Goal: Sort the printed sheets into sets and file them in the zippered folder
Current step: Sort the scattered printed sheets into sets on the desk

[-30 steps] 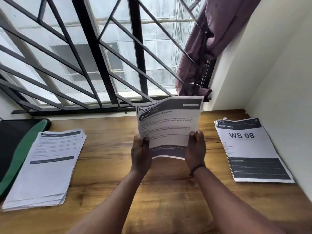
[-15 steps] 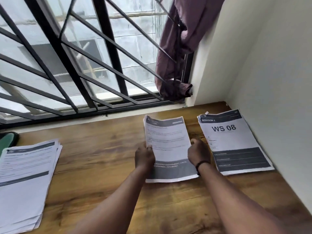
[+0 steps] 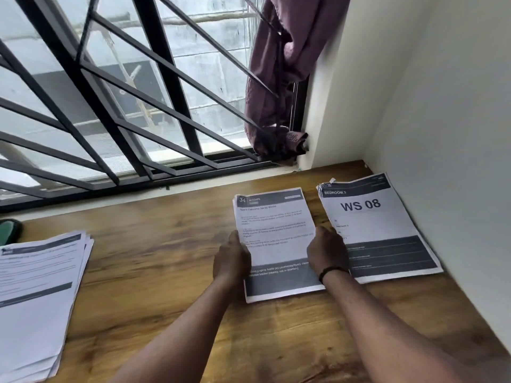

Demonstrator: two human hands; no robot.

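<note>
Kitchen set lies flat on the wooden desk, mid-desk, a thin stack of printed sheets w/ dark header band marked "34 KITCHEN" and a dark footer block. Left hand is at its left edge, right hand at its right edge, both w/ fingers curled against the paper sides; whether thumbs pinch the stack or just press it, can't tell. Black band sits on the right wrist.

Just beside it to the right, nearly touching, sits the WS 08 stack: white cover, big bold "WS 08", "BEDROOM 3" header, dark lower panel, a corner curled up at top left. The right hand overlaps its left margin. Its far side runs close along the pale wall.

Well apart at the left edge, a thicker unsorted pile, sheets fanned unevenly, cut off by the frame. Behind it, a green-and-black item, prob. the folder's edge, mostly out of view.

Desk is warm brown wood grain, smooth. Beyond it, black metal window bars cross diagonally over frosted-looking glass. A mauve cloth hangs bunched in the window's right corner, its end on the sill.
</note>
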